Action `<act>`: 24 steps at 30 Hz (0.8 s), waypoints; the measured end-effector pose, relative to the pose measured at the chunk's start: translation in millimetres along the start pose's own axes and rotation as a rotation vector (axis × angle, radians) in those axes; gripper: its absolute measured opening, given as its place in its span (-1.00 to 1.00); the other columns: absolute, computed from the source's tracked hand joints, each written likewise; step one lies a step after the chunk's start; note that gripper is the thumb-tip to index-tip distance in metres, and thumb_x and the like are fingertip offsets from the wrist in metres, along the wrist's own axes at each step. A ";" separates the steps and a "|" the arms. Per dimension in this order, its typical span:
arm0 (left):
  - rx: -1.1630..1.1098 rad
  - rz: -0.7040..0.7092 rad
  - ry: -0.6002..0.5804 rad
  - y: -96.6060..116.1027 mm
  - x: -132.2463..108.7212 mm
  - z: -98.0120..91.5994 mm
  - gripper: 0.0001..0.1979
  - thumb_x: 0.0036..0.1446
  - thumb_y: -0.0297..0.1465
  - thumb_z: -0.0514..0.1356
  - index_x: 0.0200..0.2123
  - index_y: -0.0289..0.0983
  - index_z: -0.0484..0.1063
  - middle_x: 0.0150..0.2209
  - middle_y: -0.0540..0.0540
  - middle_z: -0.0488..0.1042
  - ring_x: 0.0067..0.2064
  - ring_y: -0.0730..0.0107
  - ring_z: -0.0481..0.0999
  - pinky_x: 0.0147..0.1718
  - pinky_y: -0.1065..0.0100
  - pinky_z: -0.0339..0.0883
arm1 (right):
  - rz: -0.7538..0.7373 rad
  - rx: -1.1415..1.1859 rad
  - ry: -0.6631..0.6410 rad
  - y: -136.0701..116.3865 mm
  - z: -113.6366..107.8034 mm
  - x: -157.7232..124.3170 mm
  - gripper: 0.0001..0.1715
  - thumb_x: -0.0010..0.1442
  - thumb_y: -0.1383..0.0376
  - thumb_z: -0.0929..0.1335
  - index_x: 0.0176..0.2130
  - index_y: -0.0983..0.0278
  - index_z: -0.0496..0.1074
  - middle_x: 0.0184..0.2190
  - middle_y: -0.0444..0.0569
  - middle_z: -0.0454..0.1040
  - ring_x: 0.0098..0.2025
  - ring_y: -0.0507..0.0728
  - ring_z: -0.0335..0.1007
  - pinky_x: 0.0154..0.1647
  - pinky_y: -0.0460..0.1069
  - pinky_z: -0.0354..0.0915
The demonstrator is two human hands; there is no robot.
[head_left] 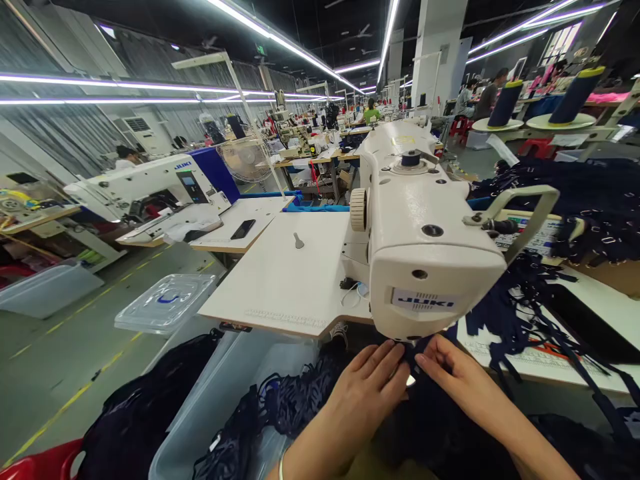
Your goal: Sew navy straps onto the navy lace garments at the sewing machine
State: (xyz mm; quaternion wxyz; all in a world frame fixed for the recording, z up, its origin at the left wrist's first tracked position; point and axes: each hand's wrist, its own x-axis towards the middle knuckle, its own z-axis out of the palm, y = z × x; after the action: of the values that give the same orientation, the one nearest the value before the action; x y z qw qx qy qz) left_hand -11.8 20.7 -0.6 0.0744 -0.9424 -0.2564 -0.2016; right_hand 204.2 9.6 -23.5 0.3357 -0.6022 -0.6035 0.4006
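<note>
Right hand (453,370) pinches dark navy cloth (417,349) between thumb and fingers, just below the front of the white sewing machine (430,260). Left hand (365,387) reaches to the same spot, fingers extended; whether it grips cannot be told. Leftward, a gray metal piece (299,241) lies on the white counter (265,273).

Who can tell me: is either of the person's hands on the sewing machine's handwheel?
No, the left hand and right hand are both by the bottom of the machine head, apart from the handwheel.
</note>
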 end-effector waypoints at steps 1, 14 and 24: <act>0.008 -0.019 -0.017 -0.4 -1.5 3.3 -0.74 0.37 -0.34 0.01 0.02 -0.28 0.37 0.18 -0.14 0.33 0.22 0.29 0.25 0.16 0.24 0.14 | 0.008 0.032 0.020 3.1 1.0 -1.5 -0.64 0.24 -0.02 0.26 -0.38 0.20 0.24 -0.54 -0.22 0.17 -0.47 0.03 0.17 -0.47 -0.11 0.20; 0.160 -0.153 0.056 14.6 -16.3 23.3 -0.58 0.36 -0.32 0.03 0.25 -0.20 0.18 0.29 -0.06 0.15 0.31 0.24 0.06 0.25 0.23 -0.20 | -0.282 -0.110 0.210 9.8 11.8 -4.5 -0.73 0.31 0.16 0.23 -0.08 0.18 0.40 -0.06 0.04 0.41 0.03 0.19 0.32 0.08 0.07 0.27; 0.284 -0.206 0.133 20.6 -17.0 28.0 -0.58 0.32 -0.35 0.08 0.23 -0.23 0.23 0.29 -0.19 0.15 0.30 0.14 0.10 0.24 0.19 -0.18 | -0.343 -0.156 0.196 11.8 13.3 9.4 -0.70 0.33 0.19 0.21 -0.13 0.19 0.47 -0.09 0.07 0.33 0.07 0.24 0.25 0.13 0.14 0.21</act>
State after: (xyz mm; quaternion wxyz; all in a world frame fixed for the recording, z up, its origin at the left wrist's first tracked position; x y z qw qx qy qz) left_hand -5.0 2.1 -33.8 0.2022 -0.8758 -0.3720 -0.2316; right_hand 197.3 17.3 -40.7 0.4084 -0.5510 -0.6907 0.2294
